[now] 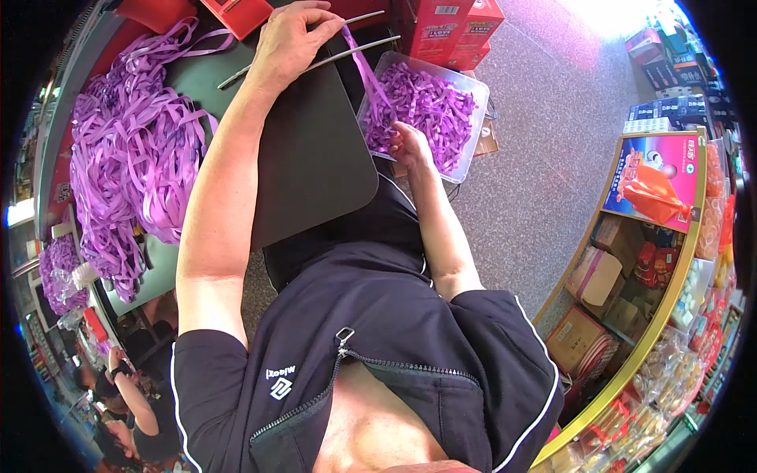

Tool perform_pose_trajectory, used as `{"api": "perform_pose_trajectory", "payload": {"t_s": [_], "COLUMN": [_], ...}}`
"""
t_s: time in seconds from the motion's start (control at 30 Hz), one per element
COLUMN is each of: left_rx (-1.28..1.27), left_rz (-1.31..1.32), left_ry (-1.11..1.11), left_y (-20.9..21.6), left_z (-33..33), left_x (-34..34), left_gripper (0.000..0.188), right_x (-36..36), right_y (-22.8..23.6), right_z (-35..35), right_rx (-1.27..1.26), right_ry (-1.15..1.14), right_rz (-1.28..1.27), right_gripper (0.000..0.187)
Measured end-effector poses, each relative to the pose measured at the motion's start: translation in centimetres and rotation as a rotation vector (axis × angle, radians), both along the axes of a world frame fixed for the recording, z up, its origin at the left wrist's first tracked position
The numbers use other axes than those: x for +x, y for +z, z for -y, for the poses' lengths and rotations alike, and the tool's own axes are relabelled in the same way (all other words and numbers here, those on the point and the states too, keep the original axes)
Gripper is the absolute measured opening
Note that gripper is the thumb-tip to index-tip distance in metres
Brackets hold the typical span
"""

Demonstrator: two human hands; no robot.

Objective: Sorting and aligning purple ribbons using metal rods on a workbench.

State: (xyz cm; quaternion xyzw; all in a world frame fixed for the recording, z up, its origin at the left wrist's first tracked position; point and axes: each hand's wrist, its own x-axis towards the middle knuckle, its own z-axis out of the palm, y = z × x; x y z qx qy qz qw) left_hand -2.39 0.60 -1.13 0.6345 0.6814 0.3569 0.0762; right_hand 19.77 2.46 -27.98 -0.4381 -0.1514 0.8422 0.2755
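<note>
My left hand (pixel 288 46) is at the table's far edge beside two thin metal rods (pixel 359 49), its thumb and forefinger pinched on one end of a purple ribbon (pixel 364 69). That ribbon slants down to the right toward my right hand (pixel 410 146), whose curled fingers close on its lower part. My right hand is over the near side of a clear plastic bin (pixel 473 150) full of short purple ribbon pieces (pixel 434 110). A large heap of long purple ribbons (pixel 142 150) lies on the table to the left of my left forearm.
The dark table top (pixel 315 165) has a rounded corner by the bin. Red boxes (pixel 453 31) stand behind the bin, and a red container (pixel 240 14) is at the far left. Shelves with packaged goods (pixel 623 276) line the right. Another person (pixel 138 402) is at lower left.
</note>
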Motion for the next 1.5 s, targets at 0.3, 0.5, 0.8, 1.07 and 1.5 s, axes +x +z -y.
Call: {"api": "perform_pose_trajectory", "payload": {"t_s": [0.3, 0.5, 0.8, 1.07, 1.5], "left_rx": [0.009, 0.018, 0.007, 0.013, 0.009], "left_rz": [-0.007, -0.03, -0.028, -0.012, -0.037], "left_ry": [-0.004, -0.002, -0.01, -0.006, 0.003], "left_y": [0.0, 0.2, 0.3, 0.2, 0.0], "left_z": [0.0, 0.1, 0.0, 0.0, 0.2], "left_x": [0.1, 0.2, 0.3, 0.3, 0.0], "left_gripper": [0.026, 0.026, 0.026, 0.026, 0.026], "right_x": [0.1, -0.2, -0.1, -0.4, -1.5], "right_y": [0.5, 1.3, 1.1, -1.4, -0.9], "right_z": [0.5, 0.5, 0.2, 0.8, 0.2], "right_rx": [0.298, 0.192, 0.163, 0.471, 0.268], "right_ry": [0.091, 0.047, 0.063, 0.078, 0.044], "right_rz": [0.146, -0.166, -0.278, 0.304, 0.251], "right_gripper": [0.016, 0.019, 0.02, 0.02, 0.018]}}
